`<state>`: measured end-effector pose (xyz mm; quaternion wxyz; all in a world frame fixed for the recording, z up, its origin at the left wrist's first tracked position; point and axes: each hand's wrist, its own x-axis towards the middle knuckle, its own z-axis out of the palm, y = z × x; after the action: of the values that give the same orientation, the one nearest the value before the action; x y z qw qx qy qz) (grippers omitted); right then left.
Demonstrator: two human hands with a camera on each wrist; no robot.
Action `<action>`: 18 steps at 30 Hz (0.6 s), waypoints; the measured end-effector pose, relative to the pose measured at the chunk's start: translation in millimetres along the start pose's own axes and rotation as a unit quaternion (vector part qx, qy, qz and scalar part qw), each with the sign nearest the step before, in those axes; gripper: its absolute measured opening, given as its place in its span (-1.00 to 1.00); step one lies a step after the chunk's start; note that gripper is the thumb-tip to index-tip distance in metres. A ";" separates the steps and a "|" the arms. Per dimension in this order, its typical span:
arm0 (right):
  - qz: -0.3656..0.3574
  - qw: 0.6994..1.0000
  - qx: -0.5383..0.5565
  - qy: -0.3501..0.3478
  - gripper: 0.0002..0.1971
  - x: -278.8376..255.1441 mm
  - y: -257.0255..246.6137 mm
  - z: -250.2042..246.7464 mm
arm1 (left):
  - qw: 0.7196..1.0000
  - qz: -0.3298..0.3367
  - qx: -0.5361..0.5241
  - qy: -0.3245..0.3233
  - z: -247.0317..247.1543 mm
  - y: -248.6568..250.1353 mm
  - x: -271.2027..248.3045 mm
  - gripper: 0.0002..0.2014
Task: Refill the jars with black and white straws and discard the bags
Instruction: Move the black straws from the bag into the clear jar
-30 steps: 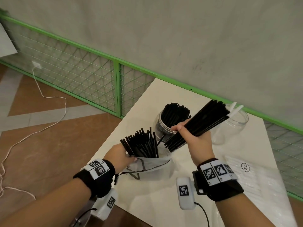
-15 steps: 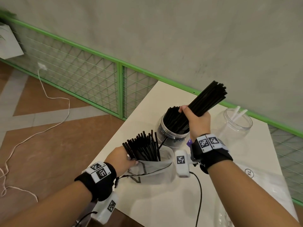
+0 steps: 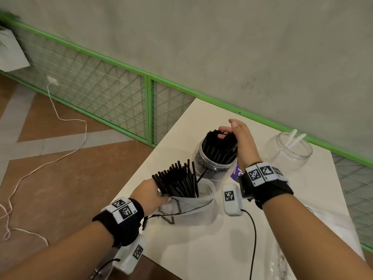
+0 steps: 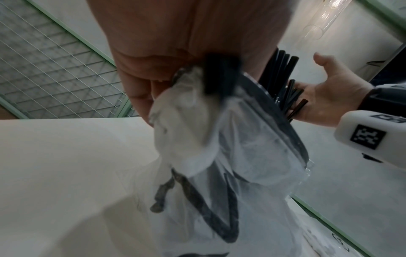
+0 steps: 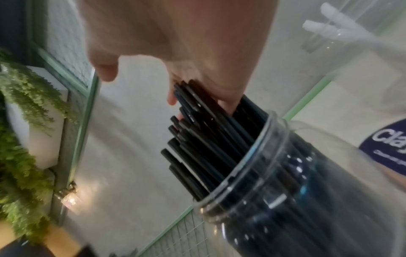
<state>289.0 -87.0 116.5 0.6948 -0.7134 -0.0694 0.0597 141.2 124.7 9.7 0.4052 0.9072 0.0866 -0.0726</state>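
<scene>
Clear jar [image 3: 214, 158] packed with black straws [image 3: 219, 144], right hand [image 3: 240, 142] resting open-fingered on their tops; beside it, bag [image 3: 189, 209] of black straws gripped by left hand [image 3: 148, 194]; farther jar [image 3: 288, 152] holding white straws [image 3: 295, 138].

Head view: lower ends of the loose black plastic straws [image 3: 178, 181] hidden inside the crumpled translucent plastic bag [image 3: 187, 211]; count not readable. Left hand [image 3: 148, 194] fingertips buried in the bag folds at 3 o'clock of the wrist. Right hand [image 3: 241, 143] covers the 3 o'clock side of the clear round jar packed with black straws [image 3: 215, 158]. Purple label [image 3: 236, 173] mostly behind the right wrist; in the right wrist view its text [image 5: 388, 146] is cut by the frame edge. Left wrist view: bag [image 4: 230, 144] blurred, its print unreadable. Flat clear bag [image 3: 341, 229] at 4 o'clock runs off frame.
</scene>
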 end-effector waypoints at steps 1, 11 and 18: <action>-0.015 0.999 -0.034 -0.005 -0.70 1.3 -1.6 0.9 | 1.000 0.004 0.002 -0.002 -0.5 0.1 -0.4 -0.84; -0.177 0.889 -0.410 -0.096 -0.69 -10.1 30.8 12.8 | 1.000 -0.012 0.016 -0.002 0.2 -3.9 0.2 -0.73; -0.239 0.876 -0.418 -0.035 -0.69 -4.3 19.9 7.7 | 1.000 -0.009 0.013 0.002 0.9 -5.3 0.2 -0.64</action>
<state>283.7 -80.7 96.3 0.3219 -0.8966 -0.2803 -0.1180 140.2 127.5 5.3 0.3922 0.9119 0.0945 -0.0757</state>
